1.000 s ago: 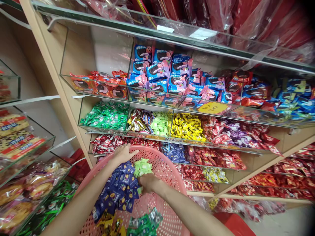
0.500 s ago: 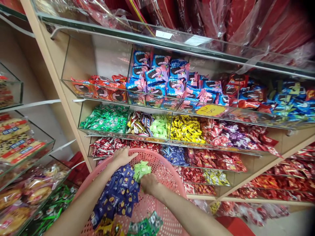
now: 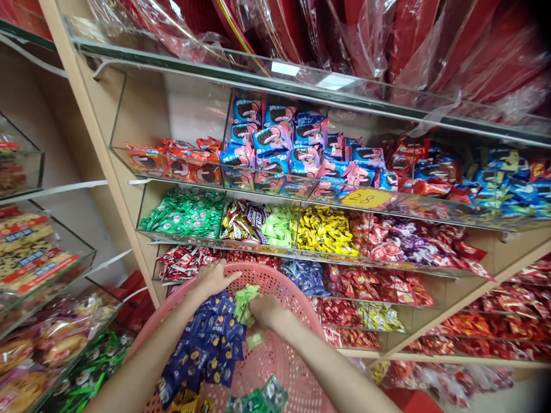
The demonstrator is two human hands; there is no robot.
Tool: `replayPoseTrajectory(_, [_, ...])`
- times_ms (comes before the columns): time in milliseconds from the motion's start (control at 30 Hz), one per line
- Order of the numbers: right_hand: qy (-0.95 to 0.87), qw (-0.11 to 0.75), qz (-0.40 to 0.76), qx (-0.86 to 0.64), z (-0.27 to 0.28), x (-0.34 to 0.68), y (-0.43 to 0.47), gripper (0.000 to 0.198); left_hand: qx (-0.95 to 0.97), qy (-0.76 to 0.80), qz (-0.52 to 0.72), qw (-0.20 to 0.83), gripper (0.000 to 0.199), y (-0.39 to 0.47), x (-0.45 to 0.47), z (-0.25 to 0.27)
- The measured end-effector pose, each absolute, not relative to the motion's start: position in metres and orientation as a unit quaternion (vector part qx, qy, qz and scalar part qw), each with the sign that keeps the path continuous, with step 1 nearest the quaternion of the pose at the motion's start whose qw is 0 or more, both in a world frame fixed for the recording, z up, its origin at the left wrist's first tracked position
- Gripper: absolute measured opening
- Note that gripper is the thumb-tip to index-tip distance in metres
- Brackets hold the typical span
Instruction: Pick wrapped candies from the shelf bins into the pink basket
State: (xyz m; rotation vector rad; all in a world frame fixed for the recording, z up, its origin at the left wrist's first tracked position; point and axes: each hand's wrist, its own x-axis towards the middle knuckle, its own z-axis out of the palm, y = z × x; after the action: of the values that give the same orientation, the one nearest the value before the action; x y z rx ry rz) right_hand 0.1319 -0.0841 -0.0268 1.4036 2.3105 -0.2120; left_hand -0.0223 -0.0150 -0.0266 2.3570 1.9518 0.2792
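Note:
My left hand is closed over the far rim of a pink plastic basket, its thumb lying toward the inside. My right hand is inside the basket, fingers curled against light green wrapped candies; its fingertips are partly hidden. Just below it is a single light green candy. A heap of dark blue wrapped candies lies along the basket's left side. Green packets and gold-wrapped candies lie nearer to me.
Glass-fronted shelves ahead hold green candies, yellow candies and blue-pink cookie packs. A yellow price tag marks one shelf. Packaged pastries fill shelves at left. Red bags in clear wrap stand on top.
My right hand has moved slightly right and up within the basket. One light green candy now shows below it, apart from the others. My left hand keeps its place on the rim.

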Motion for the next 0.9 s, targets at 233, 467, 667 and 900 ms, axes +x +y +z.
replayPoseTrajectory(233, [0.847, -0.012, -0.091, 0.523, 0.082, 0.173, -0.062, 0.026, 0.755, 0.648, 0.095, 0.036, 0.077, -0.016, -0.026, -0.027])
replayPoseTrajectory(467, [0.734, -0.136, 0.107, 0.657, 0.097, 0.182, -0.016, 0.019, 0.755, 0.646, 0.101, 0.043, 0.081, -0.017, -0.03, -0.026])
replayPoseTrajectory(667, [0.728, -0.133, 0.114, 0.662, 0.089, 0.175, -0.001, 0.022, 0.744, 0.658, 0.105, 0.049, 0.08, -0.018, -0.035, -0.025])
replayPoseTrajectory(900, [0.719, -0.128, 0.109, 0.674, 0.084, 0.175, 0.0, 0.023, 0.74, 0.663, 0.098, 0.055, 0.081, -0.018, -0.035, -0.024])
